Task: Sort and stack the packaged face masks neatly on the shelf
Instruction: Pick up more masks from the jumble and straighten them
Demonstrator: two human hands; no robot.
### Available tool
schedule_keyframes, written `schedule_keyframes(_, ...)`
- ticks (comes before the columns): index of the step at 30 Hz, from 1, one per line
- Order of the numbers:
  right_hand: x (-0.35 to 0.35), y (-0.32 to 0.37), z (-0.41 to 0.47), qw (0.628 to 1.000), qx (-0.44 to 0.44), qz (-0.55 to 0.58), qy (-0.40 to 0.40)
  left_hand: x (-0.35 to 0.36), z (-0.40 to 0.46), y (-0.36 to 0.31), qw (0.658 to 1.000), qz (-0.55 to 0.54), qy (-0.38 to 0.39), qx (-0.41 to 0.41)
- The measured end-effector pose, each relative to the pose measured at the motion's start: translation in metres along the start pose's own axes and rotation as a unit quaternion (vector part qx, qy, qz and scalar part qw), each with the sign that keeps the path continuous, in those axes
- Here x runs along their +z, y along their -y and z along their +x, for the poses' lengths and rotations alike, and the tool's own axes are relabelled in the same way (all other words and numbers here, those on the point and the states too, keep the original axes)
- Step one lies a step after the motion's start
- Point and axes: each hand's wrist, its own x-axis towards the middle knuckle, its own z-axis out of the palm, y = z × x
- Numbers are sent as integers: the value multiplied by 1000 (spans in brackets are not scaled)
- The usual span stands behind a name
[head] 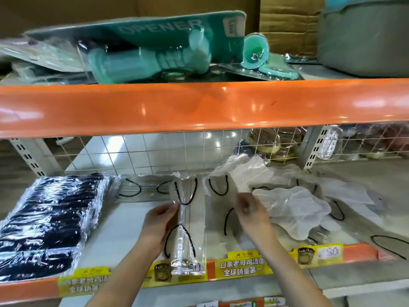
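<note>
Head view: black masks (pixel 48 220) stacked, far from left hand (pixel 158 220), which grips a white pack (pixel 188 220). Right hand (pixel 252 212) pinches another; loose pile (pixel 309 204) beside it remains.

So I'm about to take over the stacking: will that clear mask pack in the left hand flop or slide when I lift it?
Probably floppy: the mask pack is thin clear film around a soft white mask. Likely slippery too, since the film is glossy like the wrapped black stack. It looks light; the left hand holds it by one edge.
</note>
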Motion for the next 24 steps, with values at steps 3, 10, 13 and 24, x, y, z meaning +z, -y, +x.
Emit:
schedule_keyframes(3,4,35,-4,940,167,155,253,2,-5,-6,993,100,25,59)
schedule_keyframes(10,50,65,-9,897,239,266,259,-19,2,-3,821,472,-74,311)
schedule_keyframes(13,66,77,-7,854,306,374,191,-29,1,8,687,571,-65,445)
schedule_keyframes(24,103,89,-4,983,65,169,21,-80,28,-9,681,571,-72,452)
